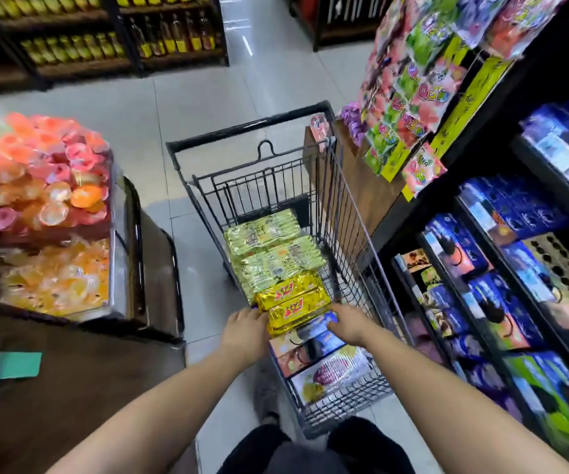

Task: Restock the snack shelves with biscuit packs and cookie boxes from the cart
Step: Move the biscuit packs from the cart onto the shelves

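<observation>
A black wire cart (351, 234) stands in the aisle below me, holding light green biscuit packs (273, 251), gold biscuit packs (293, 299) and cookie boxes (314, 343) at its near end. My left hand (245, 333) grips the left end of the nearest gold pack. My right hand (346, 325) is over the pack's right end and a blue cookie box, fingers curled down onto them. The snack shelves (502, 285) with blue cookie boxes run along the right of the cart.
A hanging rack of candy bags (423, 87) juts out above the cart's far right corner. A display stand of jelly cups (47, 206) stands to the left. Bottle shelves (105, 35) line the far side of the tiled aisle. My legs are at the cart's near end.
</observation>
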A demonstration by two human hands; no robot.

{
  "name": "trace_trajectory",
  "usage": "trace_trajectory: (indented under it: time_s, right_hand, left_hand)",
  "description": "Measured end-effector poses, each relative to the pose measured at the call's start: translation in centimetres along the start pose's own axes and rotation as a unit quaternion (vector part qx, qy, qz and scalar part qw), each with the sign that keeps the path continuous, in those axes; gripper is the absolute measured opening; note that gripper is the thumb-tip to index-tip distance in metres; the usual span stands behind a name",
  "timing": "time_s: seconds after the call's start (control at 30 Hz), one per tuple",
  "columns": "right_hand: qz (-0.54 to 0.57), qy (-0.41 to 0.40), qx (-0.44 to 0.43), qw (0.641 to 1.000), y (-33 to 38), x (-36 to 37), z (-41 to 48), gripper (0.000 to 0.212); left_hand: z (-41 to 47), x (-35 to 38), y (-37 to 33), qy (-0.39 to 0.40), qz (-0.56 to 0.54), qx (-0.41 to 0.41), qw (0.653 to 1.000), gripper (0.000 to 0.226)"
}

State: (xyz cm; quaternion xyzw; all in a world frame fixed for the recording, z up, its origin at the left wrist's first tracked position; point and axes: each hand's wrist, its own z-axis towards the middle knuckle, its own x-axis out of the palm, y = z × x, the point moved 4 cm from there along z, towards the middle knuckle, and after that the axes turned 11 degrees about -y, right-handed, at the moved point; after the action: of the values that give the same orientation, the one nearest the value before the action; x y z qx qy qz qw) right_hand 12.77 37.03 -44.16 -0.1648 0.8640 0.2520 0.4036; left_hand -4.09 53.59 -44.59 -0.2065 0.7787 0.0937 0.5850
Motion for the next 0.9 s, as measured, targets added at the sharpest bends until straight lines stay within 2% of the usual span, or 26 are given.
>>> trace_trajectory:
  time_s: [0.13, 0.27, 0.4, 0.5, 0.67, 0.73, 0.83, 0.9]
  right_hand:
    - [0.026, 0.026, 0.024, 0.999, -0.3, 1.4, 3.2, 0.057]
    - [0.144, 0.034, 0.073, 0.986, -1.2, 2.4, 7.7, 0.062]
    - [0.229, 0.042, 0.119, 0.965, -1.8, 4.0, 11.4, 0.09]
    - [0.278, 0.069, 0.143, 0.947, -2.4, 5.7, 13.5, 0.094]
    - [0.353, 0.103, 0.189, 0.91, -3.5, 7.8, 15.2, 0.116]
    - [0.378, 0.108, 0.206, 0.896, -3.6, 8.4, 15.3, 0.122]
    - [0.396, 0.136, 0.221, 0.881, -3.1, 9.3, 14.7, 0.121]
    - [0.38, 0.144, 0.217, 0.888, -3.0, 10.1, 14.4, 0.117]
  left_hand:
    - [1.0, 3.1, 1.0, 0.021, -0.024, -0.004, 0.999, 0.05]
    - [1.6, 5.6, 1.4, 0.031, -0.032, -0.007, 0.999, 0.058]
    - [1.6, 8.2, 2.2, 0.033, -0.022, 0.004, 0.999, 0.063]
    - [1.5, 9.5, 2.8, 0.031, -0.022, 0.021, 0.999, 0.068]
    - [1.4, 10.8, 3.1, -0.008, -0.011, 0.042, 0.999, 0.07]
    - [1.4, 11.4, 3.1, -0.001, -0.004, 0.044, 0.999, 0.069]
    - [1.5, 11.8, 3.0, 0.012, 0.003, 0.039, 0.999, 0.068]
    - [1.5, 11.5, 2.8, 0.01, 0.006, 0.037, 0.999, 0.068]
